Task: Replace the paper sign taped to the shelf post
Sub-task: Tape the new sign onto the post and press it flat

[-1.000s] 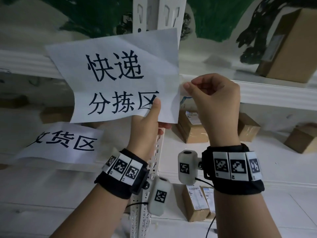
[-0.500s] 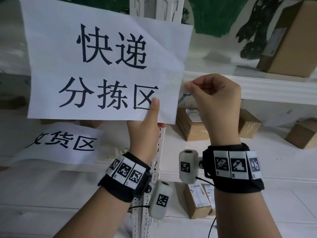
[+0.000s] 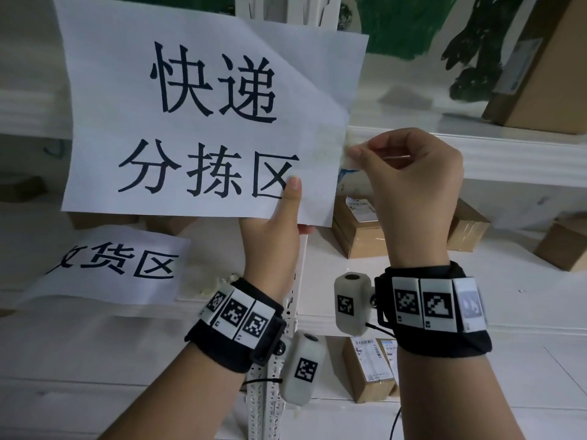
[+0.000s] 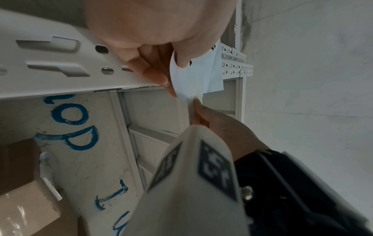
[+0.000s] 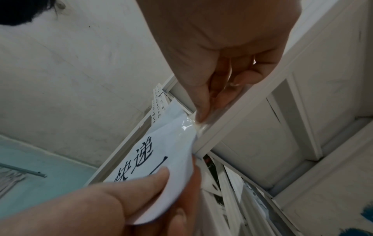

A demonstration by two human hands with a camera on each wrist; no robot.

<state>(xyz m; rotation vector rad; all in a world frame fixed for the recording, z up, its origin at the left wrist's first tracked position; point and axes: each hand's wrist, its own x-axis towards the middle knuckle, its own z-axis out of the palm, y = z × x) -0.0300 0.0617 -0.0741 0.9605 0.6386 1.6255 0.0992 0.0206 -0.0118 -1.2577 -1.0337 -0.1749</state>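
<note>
Left hand (image 3: 273,236) pinches paper sign (image 3: 203,115) at its bottom edge, held up against shelf post (image 3: 286,14). Right hand (image 3: 409,185) pinches clear tape (image 5: 193,124) at sign's right edge. Cardboard boxes (image 3: 359,230) sit on shelf (image 3: 508,154) levels behind; second sign (image 3: 104,265) lies lower left.

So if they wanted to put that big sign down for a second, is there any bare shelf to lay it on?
Bare patches: the middle shelf between the taped box and the small box at far right; also the lower board at bottom left. Crowded: the spare sign covers the shelf's left part, and labelled parcels stand under the right hand.
</note>
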